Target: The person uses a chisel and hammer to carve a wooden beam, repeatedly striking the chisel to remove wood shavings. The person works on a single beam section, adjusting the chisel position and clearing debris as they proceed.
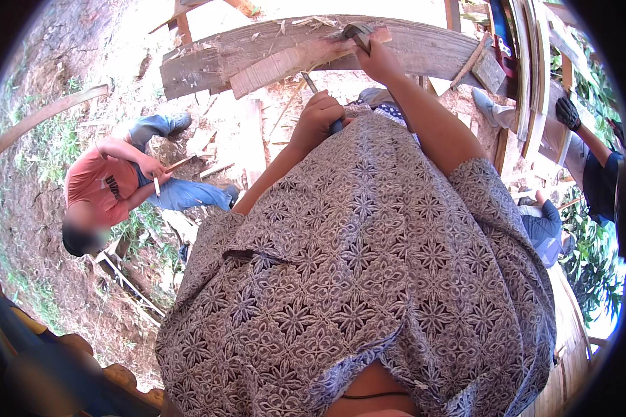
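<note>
My left hand, in front of my shirt, is closed round a chisel-like tool. Its narrow metal blade points up toward the beam, and a dark blue handle end shows below the fist. My right hand reaches to the beam, fingers wrapped round a dark curved metal tool, perhaps a hammer; the grip hides part of it. That tool lies over a lighter, rough-cut board, which rests at a slant on a long weathered wooden beam. Wood shavings lie along the beam's top.
At the left, a person in an orange shirt holds a thin piece of wood. On the right, long wooden strips stand beside another person's black-gloved hand. A wood offcut sits at the beam's right end. Scraps litter the dirt ground.
</note>
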Available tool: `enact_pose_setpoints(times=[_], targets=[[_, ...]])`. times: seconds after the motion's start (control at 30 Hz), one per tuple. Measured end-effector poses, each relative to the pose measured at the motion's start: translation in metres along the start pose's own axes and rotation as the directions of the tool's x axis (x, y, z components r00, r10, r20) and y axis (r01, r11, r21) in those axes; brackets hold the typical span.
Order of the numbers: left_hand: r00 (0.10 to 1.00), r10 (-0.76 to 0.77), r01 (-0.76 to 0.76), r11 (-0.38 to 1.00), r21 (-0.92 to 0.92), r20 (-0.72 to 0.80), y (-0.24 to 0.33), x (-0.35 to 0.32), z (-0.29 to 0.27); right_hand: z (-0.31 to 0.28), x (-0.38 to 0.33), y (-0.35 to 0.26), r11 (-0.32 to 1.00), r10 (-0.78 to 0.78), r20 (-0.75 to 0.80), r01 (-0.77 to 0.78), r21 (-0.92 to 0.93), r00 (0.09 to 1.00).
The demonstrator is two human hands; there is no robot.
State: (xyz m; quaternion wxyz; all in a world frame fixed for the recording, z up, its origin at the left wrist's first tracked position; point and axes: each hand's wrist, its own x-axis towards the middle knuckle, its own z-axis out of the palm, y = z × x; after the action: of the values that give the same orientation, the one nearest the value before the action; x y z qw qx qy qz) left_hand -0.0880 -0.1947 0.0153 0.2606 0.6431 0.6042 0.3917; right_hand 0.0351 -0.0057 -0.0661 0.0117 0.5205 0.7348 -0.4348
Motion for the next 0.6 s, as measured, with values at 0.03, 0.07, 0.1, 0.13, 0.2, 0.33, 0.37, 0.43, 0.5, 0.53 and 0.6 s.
enact_pose_setpoints(times=[0.03,0.07,0.1,0.13,0.2,0.33,0.37,0.43,0.5,0.53,0.6], targets=[[1.0,0.008,-0.008,1.0,0.009,-0.012,0.0,0.002,0.0,0.001,0.002,0.0,1.0,0.004,0.003,-0.004,-0.008,1.0],[1.0,0.017,-0.017,1.0,0.017,-0.025,-0.001,0.004,-0.001,0.003,0.004,0.0,1.0,0.008,0.005,-0.008,-0.016,1.0],[0.989,-0.034,0.032,0.999,-0.014,-0.141,0.001,0.008,-0.004,0.0,0.001,-0.005,0.999,0.019,0.001,-0.019,-0.026,1.0],[0.963,-0.087,0.076,0.996,-0.051,-0.253,0.003,0.014,-0.007,-0.002,-0.003,-0.01,0.999,0.031,-0.004,-0.031,-0.036,1.0],[0.903,-0.181,0.175,0.983,-0.05,-0.391,0.004,0.035,-0.019,-0.002,-0.008,-0.013,0.999,0.042,-0.032,-0.042,-0.004,0.999],[0.848,-0.267,0.237,0.964,-0.121,-0.458,-0.008,0.076,-0.028,0.005,-0.001,-0.003,0.995,0.061,-0.115,-0.051,0.083,0.992],[0.844,-0.258,0.22,0.966,-0.136,-0.47,-0.014,0.081,-0.029,0.006,0.002,0.0,0.994,0.073,-0.127,-0.063,0.085,0.989],[0.83,-0.307,0.248,0.951,-0.185,-0.465,-0.021,0.083,-0.033,0.006,0.007,0.008,0.991,0.131,-0.144,-0.125,0.053,0.981],[0.819,-0.359,0.287,0.932,-0.223,-0.448,-0.027,0.084,-0.044,0.006,0.013,0.018,0.991,0.135,-0.138,-0.131,0.039,0.981],[0.8,-0.392,0.3,0.917,-0.263,-0.455,-0.03,0.085,-0.048,0.007,0.014,0.023,0.994,0.109,-0.123,-0.105,0.04,0.986],[0.758,-0.456,0.323,0.884,-0.338,-0.467,-0.034,0.09,-0.056,0.006,0.015,0.028,0.997,0.065,-0.096,-0.06,0.051,0.993]])
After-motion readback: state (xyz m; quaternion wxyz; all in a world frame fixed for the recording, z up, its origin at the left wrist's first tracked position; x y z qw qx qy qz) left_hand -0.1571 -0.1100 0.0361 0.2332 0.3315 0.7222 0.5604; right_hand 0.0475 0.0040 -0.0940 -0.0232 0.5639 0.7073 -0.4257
